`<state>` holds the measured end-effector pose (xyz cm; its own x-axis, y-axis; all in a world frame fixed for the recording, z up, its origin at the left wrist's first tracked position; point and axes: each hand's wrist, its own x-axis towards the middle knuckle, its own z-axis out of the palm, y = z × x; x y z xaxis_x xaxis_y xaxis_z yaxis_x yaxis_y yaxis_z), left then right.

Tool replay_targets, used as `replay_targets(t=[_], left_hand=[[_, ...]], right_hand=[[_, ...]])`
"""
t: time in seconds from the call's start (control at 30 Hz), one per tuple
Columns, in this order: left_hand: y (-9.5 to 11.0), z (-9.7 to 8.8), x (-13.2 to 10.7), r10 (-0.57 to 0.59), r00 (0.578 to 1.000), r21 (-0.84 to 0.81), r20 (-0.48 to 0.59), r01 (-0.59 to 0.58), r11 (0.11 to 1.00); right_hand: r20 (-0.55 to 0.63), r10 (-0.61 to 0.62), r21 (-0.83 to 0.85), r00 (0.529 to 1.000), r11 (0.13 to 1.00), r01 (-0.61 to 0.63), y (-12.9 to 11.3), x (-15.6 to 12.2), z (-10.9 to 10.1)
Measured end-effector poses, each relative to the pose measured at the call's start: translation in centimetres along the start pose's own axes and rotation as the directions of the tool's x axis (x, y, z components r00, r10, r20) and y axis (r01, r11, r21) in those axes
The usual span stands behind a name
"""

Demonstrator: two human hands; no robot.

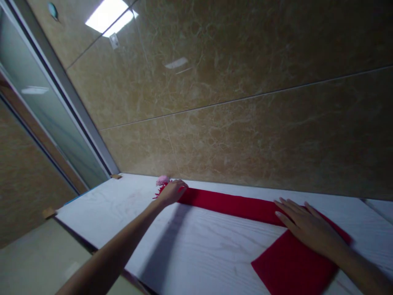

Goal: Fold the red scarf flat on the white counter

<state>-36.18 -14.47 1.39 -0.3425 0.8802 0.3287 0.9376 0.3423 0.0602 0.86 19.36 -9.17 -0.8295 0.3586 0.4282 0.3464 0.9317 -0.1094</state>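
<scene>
1. A pink bundle [162,180] is sitting near the worktop's [211,250] back edge.
2. The left hand [172,192] is curling over the fringed end of the red scarf [230,205]; whether it is gripping, I cannot tell.
3. The scarf is running along the back edge, bending frontward at right.
4. The right hand [310,225] is pressing flat there, fingers spread.

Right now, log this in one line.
left hand: at fringed end of long red fabric strip | right hand: palm-down at its bend

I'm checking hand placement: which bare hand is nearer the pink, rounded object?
The left bare hand, at the fringed end of the red fabric strip, by the pink object; the right bare hand lies farther along it.
</scene>
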Motion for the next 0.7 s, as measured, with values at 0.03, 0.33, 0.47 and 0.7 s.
replay_targets(t=[0.03, 0.33, 0.47, 0.7], left_hand=[[-1.9, -0.9, -1.1, -0.026, 1.000, 0.022, -0.010, 0.026, 0.999], [-6.4, -1.4, -5.8, 0.012, 1.000, 0.106, 0.016, -0.014, 0.994], [-6.1, -0.6, -5.2, 0.044, 0.998, 0.166, 0.045, -0.051, 0.985], [-6.4, 0.2, -5.5, 0.050, 0.997, 0.192, 0.060, -0.060, 0.980]], right_hand=[[0.009, -0.006, -0.005, 1.000, 1.000, 0.006, 0.1, 0.0, 0.1], [-0.030, 0.015, 0.042, 0.999, 0.999, -0.014, 1.2, -0.1, 1.4], [-0.005, 0.043, 0.063, 0.999, 0.997, -0.042, 1.5, -0.2, 1.4], [-0.002, 0.012, 0.067, 1.000, 0.998, -0.011, 2.1, -0.4, 1.5]])
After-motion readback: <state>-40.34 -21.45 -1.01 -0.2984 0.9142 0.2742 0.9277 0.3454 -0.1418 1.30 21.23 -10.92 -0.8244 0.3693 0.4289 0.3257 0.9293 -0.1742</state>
